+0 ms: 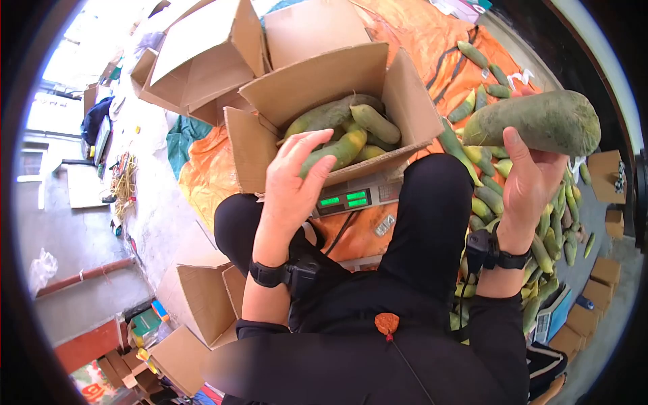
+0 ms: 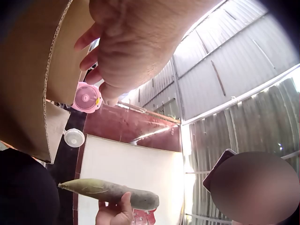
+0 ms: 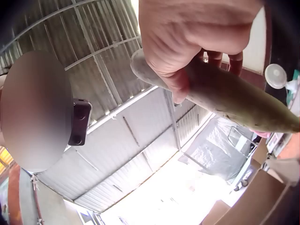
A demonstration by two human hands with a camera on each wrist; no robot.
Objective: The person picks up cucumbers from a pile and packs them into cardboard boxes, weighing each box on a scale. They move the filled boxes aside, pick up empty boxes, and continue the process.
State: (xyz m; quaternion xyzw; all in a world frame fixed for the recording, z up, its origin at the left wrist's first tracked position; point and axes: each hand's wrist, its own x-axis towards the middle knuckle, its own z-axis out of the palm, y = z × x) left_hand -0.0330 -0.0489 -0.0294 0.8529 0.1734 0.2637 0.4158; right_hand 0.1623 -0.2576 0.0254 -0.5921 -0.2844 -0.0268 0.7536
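Observation:
In the head view a large green gourd-like vegetable (image 1: 540, 121) is held up at the right by my right hand (image 1: 530, 179), thumb on its near side and fingers beneath. The right wrist view shows the same vegetable (image 3: 234, 96) gripped between thumb and fingers of the right hand (image 3: 197, 37). My left hand (image 1: 293, 182), fingers spread and relaxed, hovers at the near left edge of an open cardboard box (image 1: 317, 81). Several green and yellowish vegetables (image 1: 374, 123) lie in the box, which stands on a scale (image 1: 344, 200) with lit green displays.
More vegetables (image 1: 489, 199) lie heaped on the floor to the right. Other open cartons stand behind (image 1: 202, 54) and at lower left (image 1: 202, 297). An orange sheet (image 1: 412, 34) covers the floor around the box. Both knees flank the scale.

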